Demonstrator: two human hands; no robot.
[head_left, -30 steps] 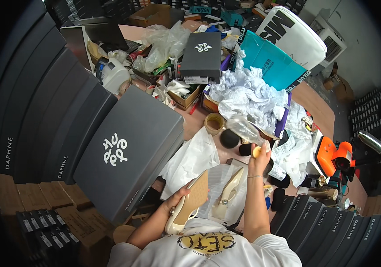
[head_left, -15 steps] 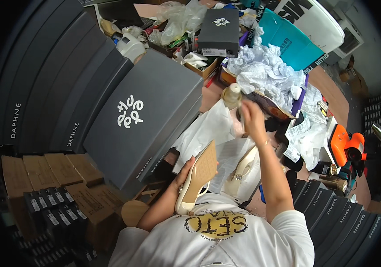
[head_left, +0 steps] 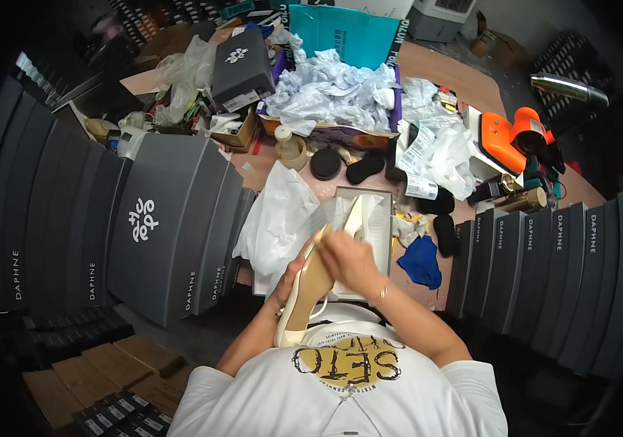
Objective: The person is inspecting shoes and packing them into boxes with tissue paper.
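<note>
My left hand [head_left: 284, 285] is wrapped round the side of a cream sandal [head_left: 304, 295], with its tan sole turned up. Against the front part of that sole, my right hand [head_left: 353, 261] presses with bent fingers. Whatever may be between those fingers is too small or hidden to make out. A second cream sandal [head_left: 355, 216] lies just beyond my hands in an open grey shoe box [head_left: 387, 218], partly covered by my right hand. White tissue paper [head_left: 271, 218] spreads out over the box's left side.
Closed dark shoe boxes [head_left: 169, 218] stand in rows at left, with more boxes [head_left: 544, 262] at right. Behind the open box are a bottle [head_left: 291, 149], a round black tin [head_left: 325, 164] and a bin of crumpled paper [head_left: 340, 95]. A blue cloth [head_left: 421, 262] lies to the right.
My right hand has come back from near the bottle to the sole of the held sandal. My left hand keeps its hold. The view has turned to the right.
</note>
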